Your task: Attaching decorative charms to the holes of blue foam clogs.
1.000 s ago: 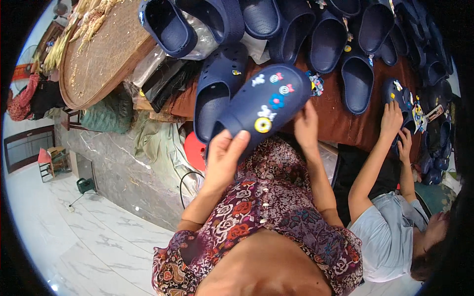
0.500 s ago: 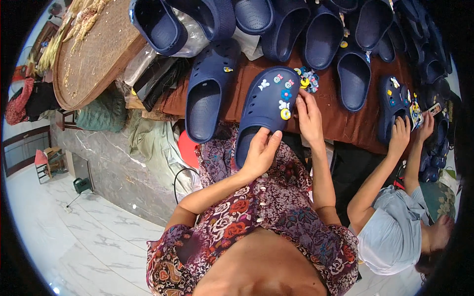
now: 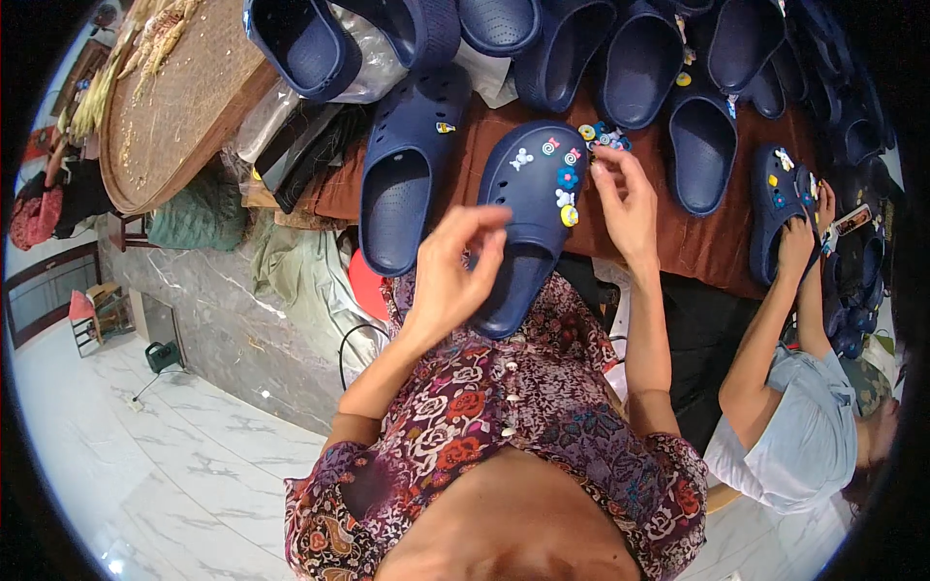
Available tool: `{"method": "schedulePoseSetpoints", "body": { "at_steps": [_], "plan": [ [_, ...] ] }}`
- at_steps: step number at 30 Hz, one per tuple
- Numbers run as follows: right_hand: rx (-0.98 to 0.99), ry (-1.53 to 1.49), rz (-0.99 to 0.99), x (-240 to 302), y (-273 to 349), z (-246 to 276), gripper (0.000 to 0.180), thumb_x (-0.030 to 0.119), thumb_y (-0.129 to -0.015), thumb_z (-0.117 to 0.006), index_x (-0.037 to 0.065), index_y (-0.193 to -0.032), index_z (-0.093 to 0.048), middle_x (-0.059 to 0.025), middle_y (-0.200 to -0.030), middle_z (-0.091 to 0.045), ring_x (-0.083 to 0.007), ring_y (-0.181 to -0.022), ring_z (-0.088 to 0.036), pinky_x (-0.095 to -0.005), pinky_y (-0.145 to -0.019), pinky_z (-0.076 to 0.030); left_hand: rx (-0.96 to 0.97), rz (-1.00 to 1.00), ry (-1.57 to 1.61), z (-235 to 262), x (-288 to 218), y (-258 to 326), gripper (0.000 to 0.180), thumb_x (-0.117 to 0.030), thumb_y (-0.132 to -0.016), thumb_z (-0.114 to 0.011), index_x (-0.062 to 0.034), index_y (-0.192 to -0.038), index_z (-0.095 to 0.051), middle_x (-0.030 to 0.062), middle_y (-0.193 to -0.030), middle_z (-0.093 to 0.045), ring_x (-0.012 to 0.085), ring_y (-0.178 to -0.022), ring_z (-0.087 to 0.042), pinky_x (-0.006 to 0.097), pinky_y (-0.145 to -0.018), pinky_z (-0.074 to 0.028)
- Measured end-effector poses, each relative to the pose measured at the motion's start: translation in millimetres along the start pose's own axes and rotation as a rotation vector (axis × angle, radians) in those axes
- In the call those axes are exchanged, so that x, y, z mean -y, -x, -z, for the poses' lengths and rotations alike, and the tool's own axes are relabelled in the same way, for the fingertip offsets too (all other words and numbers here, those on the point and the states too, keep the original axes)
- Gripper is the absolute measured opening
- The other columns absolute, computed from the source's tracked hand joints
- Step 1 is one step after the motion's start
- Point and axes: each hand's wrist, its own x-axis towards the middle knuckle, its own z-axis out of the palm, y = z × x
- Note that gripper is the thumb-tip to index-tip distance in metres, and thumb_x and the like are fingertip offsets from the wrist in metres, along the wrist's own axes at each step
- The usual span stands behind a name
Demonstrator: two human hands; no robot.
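Note:
A navy clog (image 3: 528, 213) with several charms on its upper lies in front of me, its heel overhanging the table's near edge. On the upper are white figures, lollipops, a blue flower (image 3: 568, 177) and a yellow duck-like ring charm (image 3: 569, 214). My left hand (image 3: 450, 276) hovers beside the clog's left side, thumb and fingers apart, nothing held. By the toe, my right hand (image 3: 628, 208) reaches a small pile of loose charms (image 3: 608, 137) with fingertips bent together; whatever lies between them is hidden. Another navy clog (image 3: 397, 194) with one small charm lies left.
Several navy clogs (image 3: 639, 68) cover the far side of the brown-covered table (image 3: 639, 228). A round woven tray (image 3: 184, 107) stands left. At right, a co-worker in a light blue top (image 3: 790, 426) handles another charmed clog (image 3: 775, 213).
My left hand has let go of the clog's opening and moved left, opening. The right hand has shifted up and right to the charm pile, its fingers curling. The clog has turned slightly.

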Motion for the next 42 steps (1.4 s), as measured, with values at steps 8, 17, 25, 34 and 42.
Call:
{"method": "schedulePoseSetpoints", "body": {
  "at_steps": [8,17,25,34,42],
  "plan": [
    [-0.003,0.264,0.128,28.5,-3.6,-5.1,0.025,0.017,-0.095,-0.067,0.004,-0.116,-0.066,-0.0111,-0.099,-0.064,-0.021,-0.088,-0.068,-0.0319,-0.073,-0.055,-0.071,-0.072,-0.196,-26.8,25.7,-9.3,0.048,-0.018,-0.096,-0.064,-0.001,-0.139,-0.05,0.0203,-0.132,-0.054,0.0353,-0.123,-0.053,0.042,-0.105,-0.042],
    [0.026,0.21,0.091,13.9,-1.4,-0.2,0.025,0.017,-0.096,-0.066,0.003,-0.117,-0.065,-0.0117,-0.102,-0.067,-0.0205,-0.083,-0.069,-0.0313,-0.071,-0.056,0.016,-0.008,-0.129,-25.6,38.1,0.2,0.053,-0.025,-0.101,-0.055,0.0018,-0.146,-0.043,0.0244,-0.149,-0.044,0.0382,-0.139,-0.041,0.044,-0.116,-0.032],
    [0.048,0.245,-0.101,36.0,1.2,-11.2,0.044,0.035,-0.079,-0.085,0.002,-0.095,-0.06,-0.0084,-0.081,-0.065,-0.0168,-0.071,-0.065,-0.0316,-0.066,-0.054,0.025,-0.027,-0.14,-27.1,38.2,-2.9,0.053,-0.025,-0.102,-0.054,0.0024,-0.146,-0.043,0.0248,-0.149,-0.043,0.0397,-0.139,-0.041,0.045,-0.116,-0.031],
    [0.072,0.272,-0.121,23.1,-5.3,-16.5,0.049,0.041,-0.082,-0.082,0.002,-0.095,-0.055,-0.0103,-0.072,-0.063,-0.0229,-0.064,-0.065,-0.0377,-0.062,-0.053,-0.002,-0.02,-0.141,-32.1,42.0,-2.8,0.052,-0.024,-0.102,-0.051,0.0023,-0.146,-0.043,0.0245,-0.147,-0.044,0.0404,-0.136,-0.043,0.045,-0.114,-0.032],
    [0.051,0.563,0.092,25.3,-4.5,-23.1,0.021,0.018,-0.096,-0.059,-0.001,-0.097,-0.048,-0.0247,-0.076,-0.065,-0.0444,-0.074,-0.067,-0.0523,-0.063,-0.053,-0.063,-0.109,-0.158,-41.4,57.5,-0.7,0.056,-0.023,-0.099,-0.055,0.0026,-0.147,-0.042,0.0264,-0.146,-0.043,0.0418,-0.131,-0.044,0.047,-0.112,-0.034]
  ]
}}
